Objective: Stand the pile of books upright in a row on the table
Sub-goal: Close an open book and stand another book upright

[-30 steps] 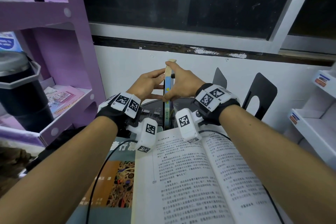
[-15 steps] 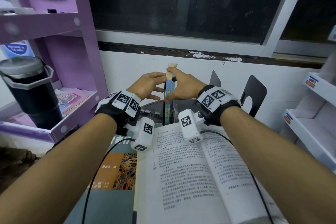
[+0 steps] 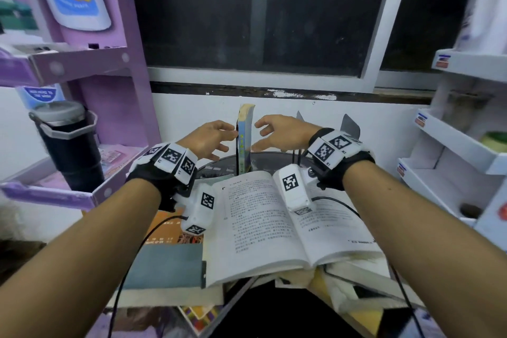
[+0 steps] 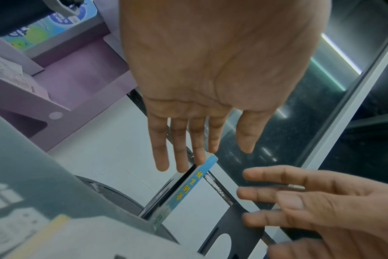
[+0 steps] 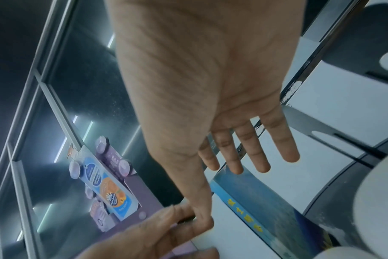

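Hands point(image 3: 211, 140) off book point(image 3: 245, 143), base hidden

Upright book point(image 3: 244, 140) has clear gaps either side, hands flanking it. Right of it, two bookends point(image 3: 349, 126) block the way; open book point(image 3: 274, 222) crowds the near side, purple shelf point(image 3: 118, 107) walls the left.

Both hands point(image 3: 212, 138) now off book point(image 3: 245, 143)
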The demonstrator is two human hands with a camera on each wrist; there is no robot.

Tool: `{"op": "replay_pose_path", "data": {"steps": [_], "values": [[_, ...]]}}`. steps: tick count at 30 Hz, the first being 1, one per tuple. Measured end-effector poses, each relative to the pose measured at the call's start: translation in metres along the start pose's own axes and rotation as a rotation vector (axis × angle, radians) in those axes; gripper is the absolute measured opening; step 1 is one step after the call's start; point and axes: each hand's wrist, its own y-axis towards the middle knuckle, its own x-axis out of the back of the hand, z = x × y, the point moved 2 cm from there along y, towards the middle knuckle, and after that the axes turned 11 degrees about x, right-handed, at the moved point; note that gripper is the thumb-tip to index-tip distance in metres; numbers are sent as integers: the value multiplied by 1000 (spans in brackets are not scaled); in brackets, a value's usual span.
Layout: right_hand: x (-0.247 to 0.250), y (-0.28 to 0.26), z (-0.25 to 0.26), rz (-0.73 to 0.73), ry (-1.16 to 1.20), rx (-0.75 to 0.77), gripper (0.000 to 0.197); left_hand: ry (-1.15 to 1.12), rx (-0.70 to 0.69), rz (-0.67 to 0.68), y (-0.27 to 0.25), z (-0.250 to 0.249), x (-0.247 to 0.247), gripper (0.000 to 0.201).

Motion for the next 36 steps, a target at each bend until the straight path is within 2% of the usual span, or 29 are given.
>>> {"op": "replay_pose_path", "data": {"steps": [5,9,12,14,15,17,19,24,27,32,36], "values": [[6,-46,-17,65,-62,-110,70,199,79,69,-23,15,-11,34],[4,-81,-22,180,-139,-218,67,438,148,112,-37,27,-22,40],[0,-97,-28,262,-176,-257,64,544,148,214,-42,36,-27,58],[-2,-104,-36,287,-180,-304,63,548,146,260,-35,45,-28,90],[-2,-107,-40,287,-164,-325,63,549,153,261,-30,49,-28,90],[-3,-112,-45,293,-122,-366,61,572,156,217,-26,50,-28,60],[-3,-115,-50,288,-100,-388,60,591,143,186,-34,44,-29,49],[-4,-114,-56,274,-82,-432,59,687,150,176,-39,36,-33,47],[-4,-110,-60,254,-80,-441,63,621,154,135,-36,34,-30,51],[-5,-104,-70,214,-61,-473,72,523,175,147,-32,29,-17,36],[-7,-100,-77,208,-64,-468,72,440,144,66,-35,22,-14,37]]}}
